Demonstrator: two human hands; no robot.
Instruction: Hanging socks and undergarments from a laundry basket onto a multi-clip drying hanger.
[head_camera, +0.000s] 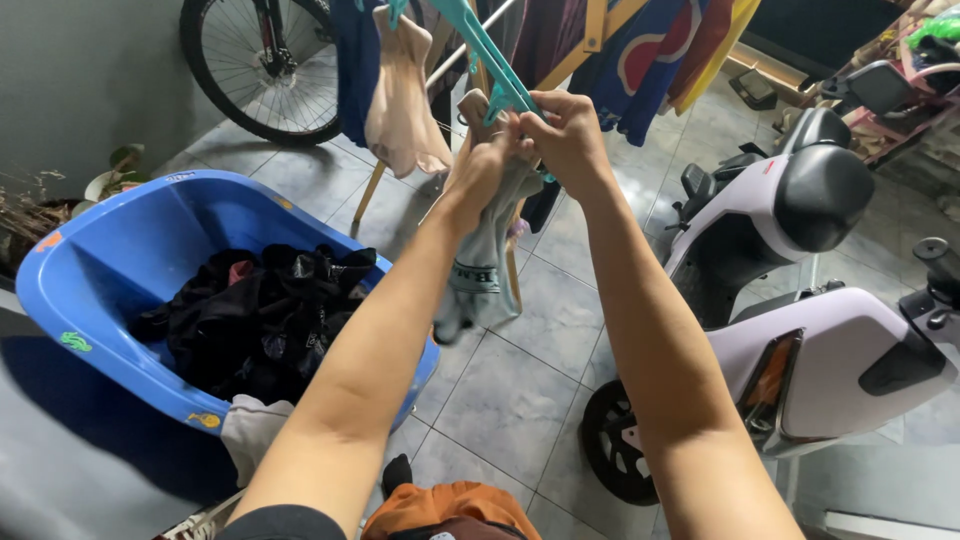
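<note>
Where both hands meet, the grey sock hangs just beneath.

Bare forearms, a dark short sleeve, orange shorts.

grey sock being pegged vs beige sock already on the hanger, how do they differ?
The grey sock is darker with a striped band; the beige sock is plain and pale. The grey sock is held at its top by the left hand and right hand; the beige sock hangs untouched. Both dangle from the teal peg hanger.
</note>
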